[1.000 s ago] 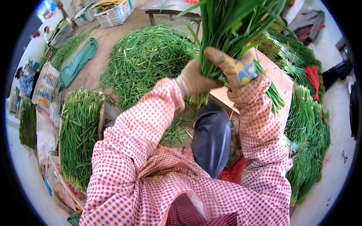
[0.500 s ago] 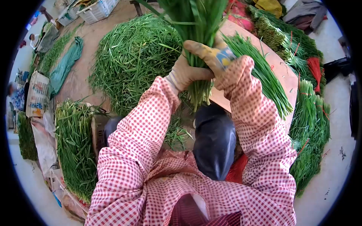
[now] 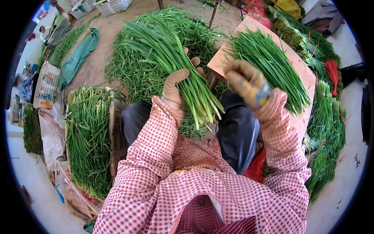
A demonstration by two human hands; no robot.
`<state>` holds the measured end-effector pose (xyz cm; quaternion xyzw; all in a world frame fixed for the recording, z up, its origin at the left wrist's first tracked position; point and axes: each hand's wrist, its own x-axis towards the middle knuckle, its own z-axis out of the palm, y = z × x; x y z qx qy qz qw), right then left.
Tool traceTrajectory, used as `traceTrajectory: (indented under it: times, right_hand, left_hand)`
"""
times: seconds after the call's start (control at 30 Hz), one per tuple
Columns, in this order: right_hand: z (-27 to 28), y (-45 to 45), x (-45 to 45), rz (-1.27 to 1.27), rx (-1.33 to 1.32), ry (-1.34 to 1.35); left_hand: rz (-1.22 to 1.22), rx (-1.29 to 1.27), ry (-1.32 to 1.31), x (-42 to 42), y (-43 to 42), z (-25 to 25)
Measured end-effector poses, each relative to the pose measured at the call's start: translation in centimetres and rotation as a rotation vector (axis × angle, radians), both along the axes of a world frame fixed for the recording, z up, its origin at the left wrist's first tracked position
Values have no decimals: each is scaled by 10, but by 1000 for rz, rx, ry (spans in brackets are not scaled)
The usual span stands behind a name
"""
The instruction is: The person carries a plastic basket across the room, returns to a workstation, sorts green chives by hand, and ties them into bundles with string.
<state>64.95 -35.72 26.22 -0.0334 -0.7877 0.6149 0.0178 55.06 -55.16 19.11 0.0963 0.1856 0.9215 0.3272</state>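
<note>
My gloved left hand (image 3: 174,89) is wrapped around a bunch of green chives (image 3: 165,58), its pale stem ends slanting down to the right above my lap. The leaves fan out to the upper left, over a large heap of loose green leaves (image 3: 124,74). My gloved right hand (image 3: 245,81) is apart from the bunch, slightly blurred, its fingers loosely bent and apart with nothing seen in them. It hovers by the left edge of a board (image 3: 220,58), where another pile of chives (image 3: 272,66) lies.
To my left stands a crate (image 3: 118,132) packed with chives (image 3: 87,136). Tied bundles (image 3: 323,128) line the right side, with red ties (image 3: 331,76) among them. A green sack (image 3: 80,56) and white crates (image 3: 111,7) lie farther off. People are in the far left background.
My right hand has let go of the bunch and moved right. My left hand has lowered the bunch, its leaves now tipped to the upper left.
</note>
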Motion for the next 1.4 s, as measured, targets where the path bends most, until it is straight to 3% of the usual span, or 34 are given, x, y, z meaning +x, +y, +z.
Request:
traceTrajectory:
  times: [0.03, 0.13, 0.23, 0.3, 0.33, 0.5, 0.57, 0.6, 0.67, 0.77, 0.8, 0.87, 0.97, 1.1, 1.2, 1.3, 1.37, 1.4]
  right_hand:
    - [6, -15, 13, 62, 10, -78]
    - [-15, -55, 22, -35, 372, 95]
    - [-27, -72, 19, -87, 279, 99]
    - [-46, -82, 17, -182, -163, 229]
    - [-43, -82, 16, -175, -228, 202]
    - [-32, -60, 16, -2, -308, -17]
    - [-28, -67, 13, 181, -34, 10]
    - [-23, -69, 13, 221, 191, 19]
    - [-13, -87, 11, 209, 356, -26]
    - [-23, -110, 8, 169, 674, -23]
    - [-27, -115, 7, 136, 697, -77]
    - [-41, -118, 0, 73, 665, -152]
    - [-81, -104, -9, 62, 476, 34]
    - [-60, -88, -20, 46, 643, -71]
    - [-62, -53, -53, 83, 678, 290]
    - [-35, -29, -97, 145, 792, -63]
    - [-19, -25, -113, 165, 848, -324]
    - [-10, -23, -118, 138, 696, -410]
  left_hand:
    - [36, -64, 22, 2, -3, 0]
    - [98, -103, 57, 9, -6, 0]
    - [188, -134, 99, 14, -14, 5]
    - [292, -130, 54, 15, -23, 9]
    - [305, -134, 60, 14, -30, 9]
    - [269, 148, 43, 13, -60, 13]
    - [309, 70, 7, 19, -63, 21]
    - [305, 71, 6, 20, -61, 23]
    - [412, -89, 50, 21, -54, 23]
    - [241, -43, -5, 9, -45, 10]
    - [363, -153, -66, 19, -41, 12]
    - [290, -171, -146, 20, -38, 3]
    - [290, -125, -144, 23, -29, -2]
    - [149, -59, -171, 15, -29, 3]
    - [140, -78, -75, 19, -32, 7]
    - [184, -250, -247, 39, -34, -14]
    - [-185, -520, -369, 46, -32, -30]
    - [-251, -451, -304, 48, -30, -26]
